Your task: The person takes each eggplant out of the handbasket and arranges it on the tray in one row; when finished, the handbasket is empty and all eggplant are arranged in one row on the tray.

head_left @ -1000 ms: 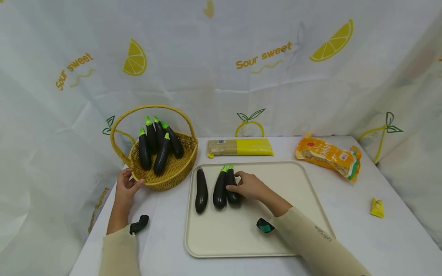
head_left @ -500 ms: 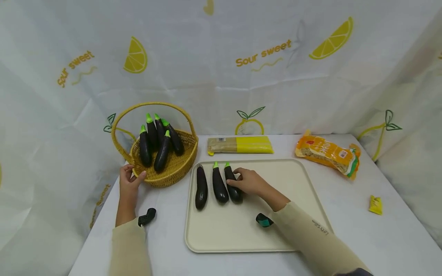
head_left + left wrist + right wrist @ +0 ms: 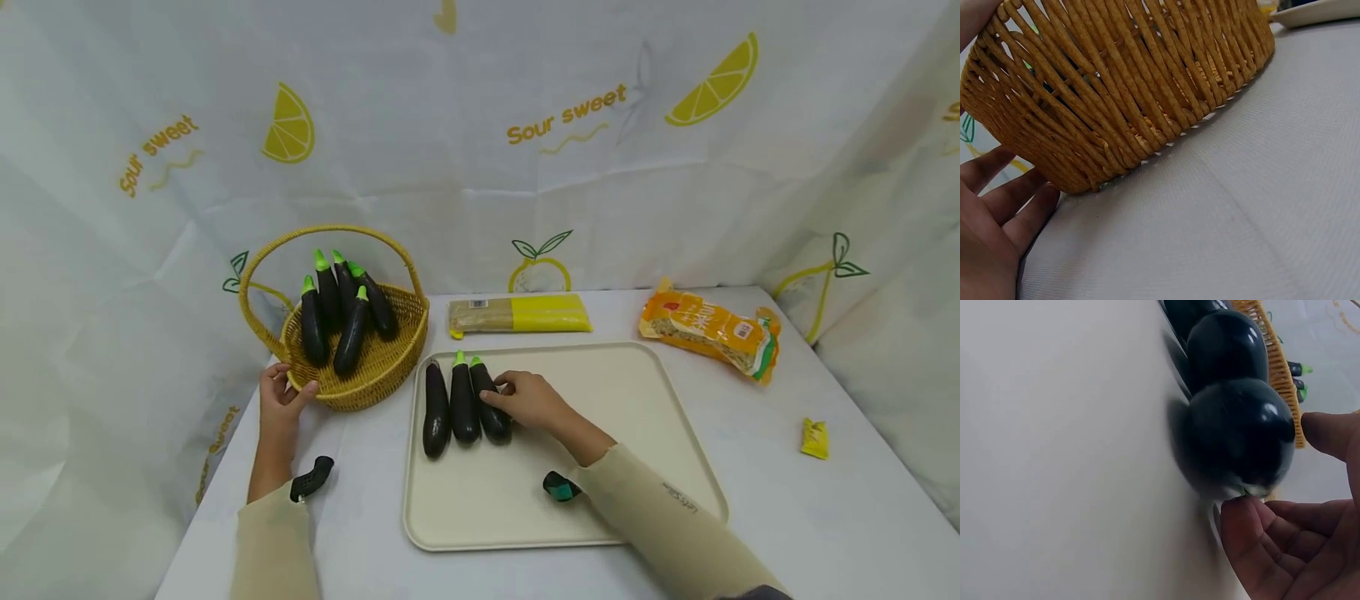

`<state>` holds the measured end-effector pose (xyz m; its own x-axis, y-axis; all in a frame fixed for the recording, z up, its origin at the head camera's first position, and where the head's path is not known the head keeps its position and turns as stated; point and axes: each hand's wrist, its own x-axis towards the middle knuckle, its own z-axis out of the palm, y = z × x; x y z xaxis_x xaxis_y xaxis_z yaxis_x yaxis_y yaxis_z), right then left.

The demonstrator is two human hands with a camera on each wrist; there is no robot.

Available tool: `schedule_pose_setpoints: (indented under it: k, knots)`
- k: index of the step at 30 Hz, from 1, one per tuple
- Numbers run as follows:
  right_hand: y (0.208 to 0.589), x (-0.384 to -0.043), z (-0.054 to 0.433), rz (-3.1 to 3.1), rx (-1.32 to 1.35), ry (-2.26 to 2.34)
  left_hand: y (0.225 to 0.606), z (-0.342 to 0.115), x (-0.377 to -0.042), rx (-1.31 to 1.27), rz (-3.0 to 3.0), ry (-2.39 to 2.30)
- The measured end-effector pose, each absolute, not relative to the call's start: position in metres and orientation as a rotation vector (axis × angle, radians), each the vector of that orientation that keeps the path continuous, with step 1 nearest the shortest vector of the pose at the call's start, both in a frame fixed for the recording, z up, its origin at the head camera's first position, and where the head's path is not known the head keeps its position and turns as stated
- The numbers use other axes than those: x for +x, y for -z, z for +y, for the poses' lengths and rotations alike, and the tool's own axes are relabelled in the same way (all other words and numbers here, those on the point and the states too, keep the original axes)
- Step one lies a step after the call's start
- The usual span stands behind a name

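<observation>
My left hand point(image 3: 279, 410) holds the near left side of a wicker basket point(image 3: 390, 379). Its thumb is at the rim and its fingers rest low against the woven wall point(image 3: 1110, 94). Several eggplants point(image 3: 352, 337) with green stems lie inside the basket. On a beige tray point(image 3: 585, 508), three more eggplants lie side by side: a left one point(image 3: 436, 412), a middle one point(image 3: 463, 408) and a right one point(image 3: 495, 423). My right hand point(image 3: 532, 400) grips the right eggplant point(image 3: 1241, 437) lightly, thumb over it and fingertips at its side.
Behind the tray lies a flat yellow-and-tan packet point(image 3: 517, 314). An orange food bag point(image 3: 712, 332) is at the back right, and a small yellow wrapper point(image 3: 814, 439) lies near the right edge. A printed white curtain point(image 3: 450, 150) hangs behind the table.
The middle and right eggplants have shifted left on the tray, toward the left one, and my right hand moved left with them. My left hand stays at the basket.
</observation>
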<state>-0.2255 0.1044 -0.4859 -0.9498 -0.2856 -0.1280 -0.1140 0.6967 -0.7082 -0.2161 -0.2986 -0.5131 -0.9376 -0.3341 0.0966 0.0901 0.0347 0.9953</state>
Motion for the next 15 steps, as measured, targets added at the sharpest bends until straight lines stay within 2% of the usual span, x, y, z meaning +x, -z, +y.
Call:
schedule_pose_setpoints:
  k: [8, 15]
  knots:
    - [0.458, -0.243, 0.100, 2.745, -0.392, 1.107, 0.513, -0.297, -0.214, 0.253, -2.010, 1.965]
    - [0.407, -0.277, 0.017, 2.740, -0.708, 1.098, 0.510, -0.295, -0.215, 0.265, -2.013, 1.969]
